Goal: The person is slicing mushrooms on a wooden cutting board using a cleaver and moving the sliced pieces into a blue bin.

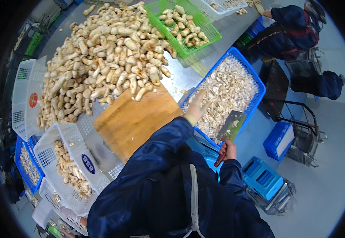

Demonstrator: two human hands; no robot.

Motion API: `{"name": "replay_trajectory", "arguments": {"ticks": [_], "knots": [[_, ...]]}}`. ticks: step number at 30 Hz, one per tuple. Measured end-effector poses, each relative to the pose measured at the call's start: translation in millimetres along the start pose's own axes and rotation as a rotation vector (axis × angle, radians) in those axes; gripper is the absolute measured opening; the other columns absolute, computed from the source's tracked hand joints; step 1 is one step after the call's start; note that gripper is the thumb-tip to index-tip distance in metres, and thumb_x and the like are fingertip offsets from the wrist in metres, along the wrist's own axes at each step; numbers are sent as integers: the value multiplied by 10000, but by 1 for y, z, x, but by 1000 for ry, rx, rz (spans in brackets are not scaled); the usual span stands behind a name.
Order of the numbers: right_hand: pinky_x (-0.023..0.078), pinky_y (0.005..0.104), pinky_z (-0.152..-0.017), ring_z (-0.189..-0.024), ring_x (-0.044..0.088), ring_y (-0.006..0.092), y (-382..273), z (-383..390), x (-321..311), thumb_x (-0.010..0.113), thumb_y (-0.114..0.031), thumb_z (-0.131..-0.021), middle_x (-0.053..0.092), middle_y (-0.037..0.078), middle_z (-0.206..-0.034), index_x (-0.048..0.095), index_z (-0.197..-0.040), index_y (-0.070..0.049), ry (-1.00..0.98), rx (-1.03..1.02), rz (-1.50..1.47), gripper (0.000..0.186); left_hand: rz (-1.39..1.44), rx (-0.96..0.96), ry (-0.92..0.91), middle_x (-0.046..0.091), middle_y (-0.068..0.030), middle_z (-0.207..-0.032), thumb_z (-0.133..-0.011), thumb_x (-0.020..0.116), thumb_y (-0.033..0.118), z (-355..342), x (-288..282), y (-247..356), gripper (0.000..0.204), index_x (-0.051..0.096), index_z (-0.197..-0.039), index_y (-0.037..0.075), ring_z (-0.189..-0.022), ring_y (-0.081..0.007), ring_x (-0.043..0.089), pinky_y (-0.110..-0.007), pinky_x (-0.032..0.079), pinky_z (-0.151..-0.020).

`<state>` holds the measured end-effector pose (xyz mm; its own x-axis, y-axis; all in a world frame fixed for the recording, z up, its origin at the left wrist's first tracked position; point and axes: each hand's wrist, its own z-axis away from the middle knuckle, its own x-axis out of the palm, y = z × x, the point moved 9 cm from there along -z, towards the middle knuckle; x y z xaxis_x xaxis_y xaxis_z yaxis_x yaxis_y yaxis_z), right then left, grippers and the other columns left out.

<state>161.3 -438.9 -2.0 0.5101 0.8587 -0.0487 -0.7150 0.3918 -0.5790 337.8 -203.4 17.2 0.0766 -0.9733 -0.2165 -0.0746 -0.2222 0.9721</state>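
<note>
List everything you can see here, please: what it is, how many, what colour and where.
mushroom pile: one big heap, beige, on the metal table
cutting board: one, wooden, below the heap
green basket: one, holding mushrooms, top
blue crate: one, holding sliced pieces, right
white crates: several, left
blue stool: one, on the floor
co-worker: one, dark clothes, top right
left hand: gloved, over the blue crate
right hand: holding a cleaver
</note>
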Motion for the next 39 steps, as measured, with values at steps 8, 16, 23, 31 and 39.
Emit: {"name": "replay_trajectory", "arguments": {"ticks": [8, 16, 23, 31, 39], "knots": [[269, 235, -288, -315, 301, 92, -29, 27, -1, 508, -155, -827, 407, 0, -491, 464, -703, -91, -350, -13, -114, 146, -40, 655, -678, 394, -161, -1282, -694, 623, 460, 90, 131, 131, 606, 486, -1198, 153, -1215, -406, 322, -556, 314, -913], [215, 217, -278, -325, 242, 60, -64, 83, -68, 496, -119, -821, 312, -18, -493, 367, -664, -98, -242, 24, -120, 204, -335, 256, -687, 251, -174, -1416, -746, 573, 522, 24, 150, 76, 746, 354, -1339, 127, -1316, -372, 180, -498, 147, -1053], [250, 242, -313, -344, 276, 82, -76, 42, -47, 485, -126, -825, 350, -5, -505, 389, -604, -94, -177, -45, -35, 244, -493, 300, 334, 532, -182, -1096, -641, 547, -42, -79, -98, 29, 491, 522, -1121, 56, -1015, -338, 502, -374, 406, -895], [260, 253, -318, -343, 306, 100, -63, 54, 29, 491, -121, -799, 373, 10, -505, 404, -620, -86, -286, -6, 101, 202, -845, -481, 154, 524, -149, -1179, -788, 571, 166, -118, -333, -14, 386, 538, -1170, 129, -1097, -320, 482, -357, 414, -906], [295, 260, -309, -345, 329, 103, -40, 89, 60, 480, -113, -808, 368, 17, -520, 387, -603, -81, -269, -32, 207, 228, -1003, -501, -77, 425, -72, -1268, -734, 629, 269, -141, -332, -45, 499, 503, -1209, 184, -1181, -248, 428, -451, 400, -901]]}}
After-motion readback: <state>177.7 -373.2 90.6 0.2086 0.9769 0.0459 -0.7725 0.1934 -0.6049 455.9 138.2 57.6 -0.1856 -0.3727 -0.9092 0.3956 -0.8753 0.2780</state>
